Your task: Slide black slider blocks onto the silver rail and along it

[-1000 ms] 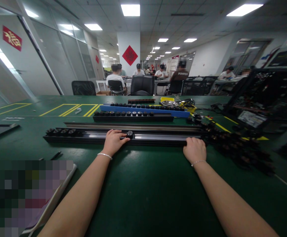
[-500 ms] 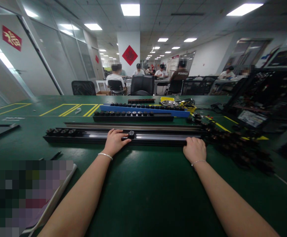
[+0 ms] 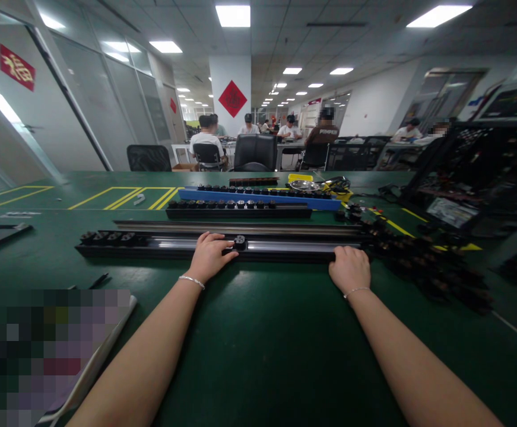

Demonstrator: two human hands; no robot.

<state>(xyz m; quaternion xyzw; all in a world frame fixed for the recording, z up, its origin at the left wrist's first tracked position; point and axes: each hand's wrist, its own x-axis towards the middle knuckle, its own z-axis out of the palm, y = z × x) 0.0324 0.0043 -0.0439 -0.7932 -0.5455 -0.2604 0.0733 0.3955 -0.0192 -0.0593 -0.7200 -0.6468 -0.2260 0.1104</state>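
A long black track with a shiny strip along it lies crosswise in front of me. On it sits a small round black socket, and my left hand has its fingers and thumb closed around the socket's left side. Several like sockets stand in a row at the track's left end. Near the other end, my right hand grips the track's front edge with curled fingers; its fingertips are partly hidden. Right behind this track lies a second bare track.
Farther back, a shorter black track and a blue track carry sockets. A heap of loose black parts lies at right, beside a dark rack. A yellow tray stands behind. People sit at far tables.
My left hand and the socket have shifted slightly right along the track. My right hand stays at the track's right end.
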